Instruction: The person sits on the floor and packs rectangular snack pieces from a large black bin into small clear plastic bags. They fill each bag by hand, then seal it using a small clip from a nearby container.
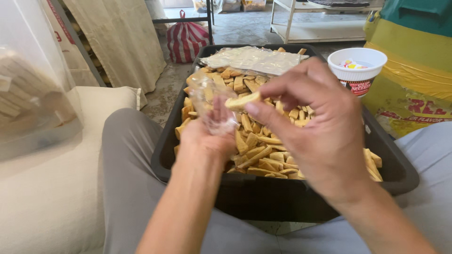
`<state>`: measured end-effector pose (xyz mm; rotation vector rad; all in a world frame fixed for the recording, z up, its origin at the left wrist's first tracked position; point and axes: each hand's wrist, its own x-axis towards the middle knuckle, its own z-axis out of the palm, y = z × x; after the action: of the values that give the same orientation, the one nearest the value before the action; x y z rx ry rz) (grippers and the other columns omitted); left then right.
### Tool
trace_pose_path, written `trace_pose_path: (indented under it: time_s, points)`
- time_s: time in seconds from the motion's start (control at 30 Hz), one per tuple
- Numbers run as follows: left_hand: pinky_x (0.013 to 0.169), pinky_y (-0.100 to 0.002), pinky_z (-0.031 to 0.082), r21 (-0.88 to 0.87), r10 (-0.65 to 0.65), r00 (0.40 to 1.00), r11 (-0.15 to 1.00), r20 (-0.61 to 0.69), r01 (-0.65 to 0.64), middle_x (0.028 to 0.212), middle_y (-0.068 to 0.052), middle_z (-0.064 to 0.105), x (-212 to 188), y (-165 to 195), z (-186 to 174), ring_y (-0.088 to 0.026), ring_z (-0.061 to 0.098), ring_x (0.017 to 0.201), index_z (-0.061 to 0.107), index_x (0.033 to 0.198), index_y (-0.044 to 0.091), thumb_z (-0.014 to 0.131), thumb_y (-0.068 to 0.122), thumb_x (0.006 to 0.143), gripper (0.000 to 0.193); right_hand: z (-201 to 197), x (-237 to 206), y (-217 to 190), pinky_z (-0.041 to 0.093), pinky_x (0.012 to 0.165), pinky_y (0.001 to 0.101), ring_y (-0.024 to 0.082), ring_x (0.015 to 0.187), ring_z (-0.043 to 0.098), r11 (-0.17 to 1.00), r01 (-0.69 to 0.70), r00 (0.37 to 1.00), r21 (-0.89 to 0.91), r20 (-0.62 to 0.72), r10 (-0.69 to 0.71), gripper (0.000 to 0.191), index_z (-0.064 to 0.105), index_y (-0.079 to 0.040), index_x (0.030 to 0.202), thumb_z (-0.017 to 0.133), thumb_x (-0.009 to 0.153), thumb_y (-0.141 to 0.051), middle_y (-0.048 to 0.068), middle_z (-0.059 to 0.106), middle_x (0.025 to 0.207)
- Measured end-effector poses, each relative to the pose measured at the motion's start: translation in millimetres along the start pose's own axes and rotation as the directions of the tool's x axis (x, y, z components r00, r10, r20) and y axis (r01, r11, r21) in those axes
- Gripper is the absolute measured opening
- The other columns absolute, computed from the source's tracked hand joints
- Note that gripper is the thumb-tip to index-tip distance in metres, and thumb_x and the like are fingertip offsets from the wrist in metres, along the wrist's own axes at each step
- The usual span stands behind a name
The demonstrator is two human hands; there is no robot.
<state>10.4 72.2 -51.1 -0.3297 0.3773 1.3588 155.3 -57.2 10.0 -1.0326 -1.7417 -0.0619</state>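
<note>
1. Holding a small clear plastic bag [214, 106]: left hand [207, 134], fingers clenched on it, over the left half of the black tub [400, 174].
2. Right hand [315, 127] pinches one biscuit stick [242, 100] at the bag mouth.
3. Tub full of biscuit sticks [263, 155]; flat stack of bags [252, 59] at its far edge.
4. White cup [357, 66] beyond the tub's far right corner.

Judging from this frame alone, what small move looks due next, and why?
Probably sliding the biscuit stick into the clear bag. The right hand pinches it right at the bag, which the left hand holds up over the black tub.
</note>
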Motion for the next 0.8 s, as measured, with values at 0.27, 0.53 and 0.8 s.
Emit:
trace_pose_path:
  time_s: [0.27,0.53,0.8]
  points:
    - [0.082,-0.034,0.058,0.381,-0.031,0.983,0.924,0.179,-0.04,0.104,-0.008,0.069,-26,-35,-8,-0.019,0.065,0.09,0.063,0.121,0.007,0.022,0.053,0.106,0.064,26,-14,2,0.048,0.099,0.0406,0.028,0.119,0.054,0.971,0.194,0.979,-0.137,0.093,-0.182,0.032,0.081,-0.021,0.112,0.083,0.081,-0.015,0.011,0.054,0.138]
    - [0.088,-0.034,0.056,0.469,-0.002,0.976,0.877,0.219,-0.103,0.109,-0.01,0.07,-45,-41,-6,-0.02,0.065,0.096,0.06,0.124,0.004,0.029,0.05,0.107,0.059,26,-24,18,0.052,0.097,0.0401,0.031,0.117,0.061,0.99,0.117,0.991,-0.081,0.073,-0.111,0.035,0.079,-0.017,0.118,0.079,0.084,-0.008,0.013,0.06,0.132]
    - [0.089,-0.028,0.059,0.367,-0.175,0.908,0.93,0.381,0.026,0.109,-0.009,0.07,-44,-40,-11,-0.017,0.069,0.097,0.06,0.123,0.005,0.046,0.042,0.105,0.044,25,-12,23,0.056,0.093,0.033,0.021,0.113,0.065,0.995,-0.057,0.998,0.079,0.043,0.054,0.026,0.079,-0.014,0.114,0.078,0.088,-0.01,0.011,0.064,0.126]
